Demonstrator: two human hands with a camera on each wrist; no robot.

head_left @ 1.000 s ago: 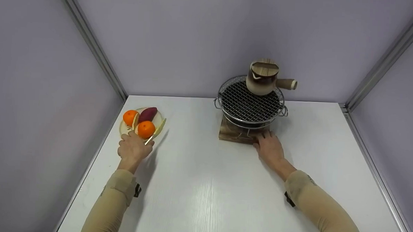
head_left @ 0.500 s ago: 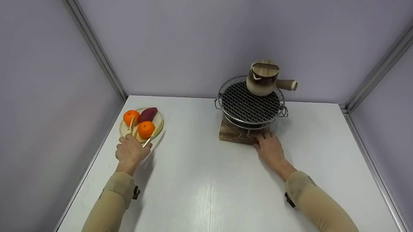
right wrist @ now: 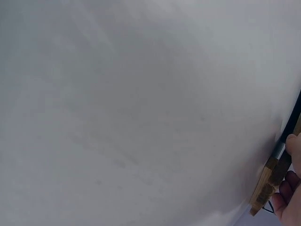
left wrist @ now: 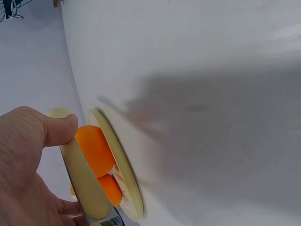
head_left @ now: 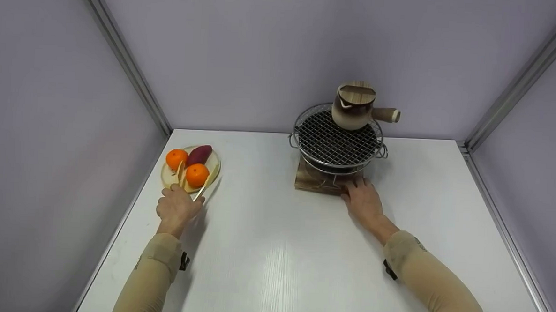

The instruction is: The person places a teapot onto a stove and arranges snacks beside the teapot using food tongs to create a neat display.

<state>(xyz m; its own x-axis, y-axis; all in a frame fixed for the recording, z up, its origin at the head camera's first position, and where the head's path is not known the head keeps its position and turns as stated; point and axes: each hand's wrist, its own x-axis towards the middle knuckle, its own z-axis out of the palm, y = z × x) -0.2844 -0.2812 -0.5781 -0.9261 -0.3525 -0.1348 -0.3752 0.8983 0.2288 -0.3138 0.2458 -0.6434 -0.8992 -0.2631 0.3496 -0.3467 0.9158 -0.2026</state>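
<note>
1. Your left hand [head_left: 178, 207] has drawn slightly back toward you since a second ago, and the tongs [left wrist: 84, 179] have come with it. Your right hand [head_left: 364, 201] has kept its place.
2. Left fingers: gripping the tongs. Your thumb [left wrist: 61, 130] presses one pale arm; the other fingers bend behind it.
3. Right fingers: gripping the near right corner of the base [head_left: 316, 182], with your thumb at its front edge.
4. Tongs: the arms stand apart, one on each side of the near orange [head_left: 197, 175]. You cannot tell whether they touch it.
5. Plate [head_left: 213, 159]: it sits at the far left of the table [head_left: 274, 240], under the tong ends. It holds the near orange, the far orange [head_left: 176, 158] and a sweet potato [head_left: 200, 155]. The left tong arm reaches between the oranges.
6. Grill [head_left: 330, 142]: round, wire-topped, standing on the wooden base.
7. Pot [head_left: 350, 117]: upright on the right rear of the grill, wooden lid [head_left: 357, 94] on, handle [head_left: 384, 114] pointing right.
8. Surround: the table is white; pale panels [head_left: 245, 56] stand behind and at both sides.
</note>
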